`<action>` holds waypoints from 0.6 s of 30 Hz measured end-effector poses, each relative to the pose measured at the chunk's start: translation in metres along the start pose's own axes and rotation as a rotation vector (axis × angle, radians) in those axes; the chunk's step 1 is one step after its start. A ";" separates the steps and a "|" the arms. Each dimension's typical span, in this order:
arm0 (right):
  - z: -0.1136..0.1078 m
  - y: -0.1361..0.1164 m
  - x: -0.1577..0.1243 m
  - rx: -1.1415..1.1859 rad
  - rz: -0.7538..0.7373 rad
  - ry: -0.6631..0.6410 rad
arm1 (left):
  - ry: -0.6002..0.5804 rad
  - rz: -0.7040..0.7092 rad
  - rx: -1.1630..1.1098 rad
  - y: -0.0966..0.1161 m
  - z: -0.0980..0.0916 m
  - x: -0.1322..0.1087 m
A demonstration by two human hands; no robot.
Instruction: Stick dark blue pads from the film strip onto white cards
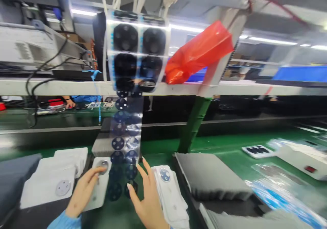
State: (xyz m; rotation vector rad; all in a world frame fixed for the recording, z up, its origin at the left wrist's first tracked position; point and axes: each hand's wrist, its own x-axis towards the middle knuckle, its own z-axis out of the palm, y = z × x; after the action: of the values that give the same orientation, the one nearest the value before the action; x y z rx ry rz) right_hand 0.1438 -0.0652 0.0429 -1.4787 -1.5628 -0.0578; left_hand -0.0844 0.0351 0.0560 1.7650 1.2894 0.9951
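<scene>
1. Far left: one dark grey foam block (15, 174) at the frame edge, and just beside it a stack of white phone back covers (55, 178); the top cover shows one round camera ring. The number of covers in the stack cannot be told
2. Left hand (83, 191): fingers loosely curled, the fingertips resting on the round camera opening of one white back cover (98, 188) that lies flat on the bench. It presses on the cover rather than gripping it
3. Centre: one clear film strip (127, 133) hangs from overhead down to the bench, carrying dark round lens stickers in two columns. About eight rows can be made out; the upper rows are blurred, so the count is not exact
4. Right hand (148, 198): open, fingers spread, the index fingertip touching the lowest sticker on the strip; nothing is gripped
5. Just beside the right hand: a second stack of white back covers (170, 195), the top one bearing a blue-tinted round lens piece
6. Right of that: one grey foam tray (206, 178), nothing visible in it
7. Above: one red plastic bag (199, 52) tied to the green frame post (194, 123)
8. Far right: one white box with a red switch (301, 161), and near it a small white tray (257, 150) holding dark pieces, number unclear
</scene>
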 end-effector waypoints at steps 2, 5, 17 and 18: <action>0.005 -0.003 0.004 -0.025 -0.060 -0.048 | -0.079 -0.062 -0.152 0.008 0.010 -0.003; 0.012 -0.009 0.012 -0.079 -0.178 -0.159 | -0.122 -0.105 -0.301 0.023 0.026 -0.008; 0.047 0.012 -0.004 -0.176 -0.400 -0.152 | -0.206 -0.126 -0.203 0.008 0.064 -0.022; 0.050 0.014 -0.008 -0.188 -0.407 -0.163 | -0.214 -0.148 -0.173 0.001 0.066 -0.021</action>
State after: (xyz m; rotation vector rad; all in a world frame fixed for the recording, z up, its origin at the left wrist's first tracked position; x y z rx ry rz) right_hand 0.1243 -0.0374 0.0025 -1.3089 -2.0190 -0.3353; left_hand -0.0288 0.0074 0.0244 1.5734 1.1453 0.7872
